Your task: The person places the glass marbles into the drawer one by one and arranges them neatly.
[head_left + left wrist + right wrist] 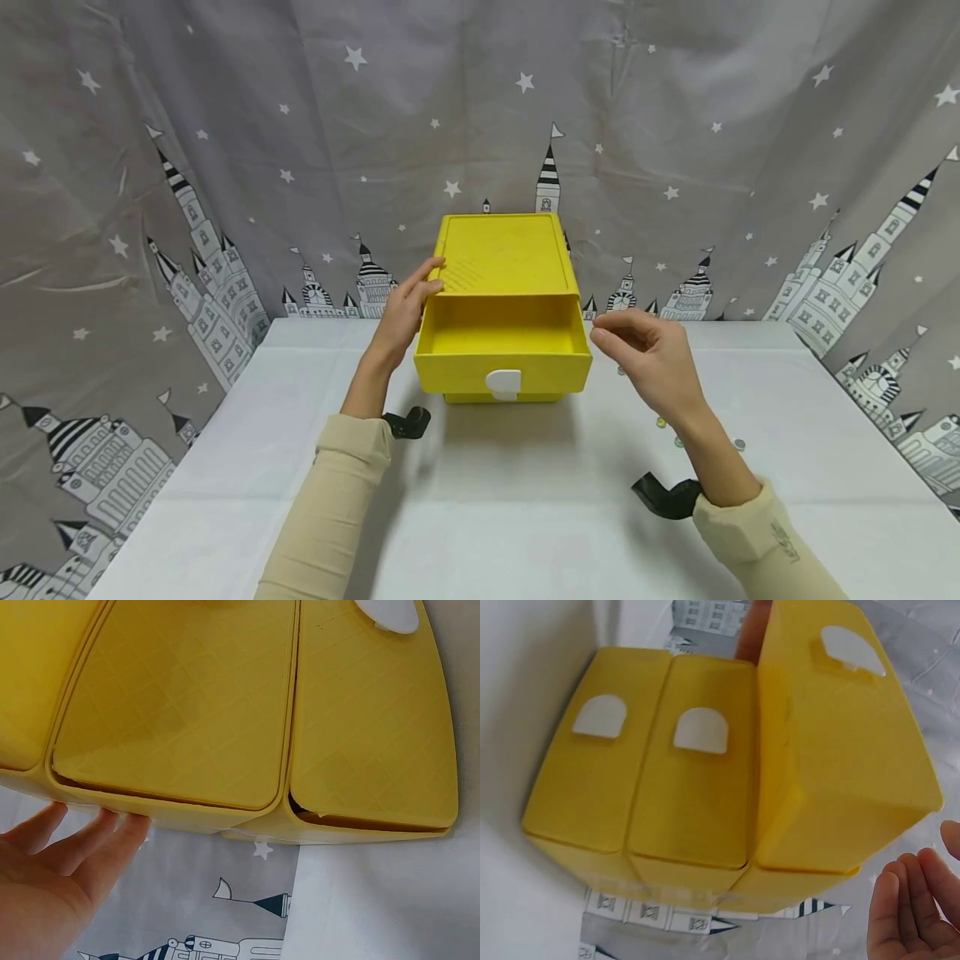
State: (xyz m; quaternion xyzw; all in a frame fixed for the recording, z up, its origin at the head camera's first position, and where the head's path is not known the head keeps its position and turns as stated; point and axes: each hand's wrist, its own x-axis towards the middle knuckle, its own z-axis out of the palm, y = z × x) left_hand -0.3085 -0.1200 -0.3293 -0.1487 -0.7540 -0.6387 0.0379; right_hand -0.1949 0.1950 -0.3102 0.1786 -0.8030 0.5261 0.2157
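A yellow drawer unit (502, 250) with stacked drawers stands on the white table. Its top drawer (504, 368) is pulled out toward me, with a white rounded handle (504, 381) on the front. My left hand (401, 321) rests against the unit's left side, fingertips at its upper edge. In the left wrist view, the fingers (112, 851) lie fairly straight along the yellow wall. Just off the top drawer's right front corner is my right hand (656, 362), fingers together and lightly bent, thumb near them. Nothing shows between thumb and fingertips in the right wrist view.
Several small round coin-like pieces, among them a yellowish one (661, 422) and a grey one (739, 444), lie on the table (510, 533) around my right forearm. Behind the table hangs a grey curtain (375, 125) printed with stars and castles.
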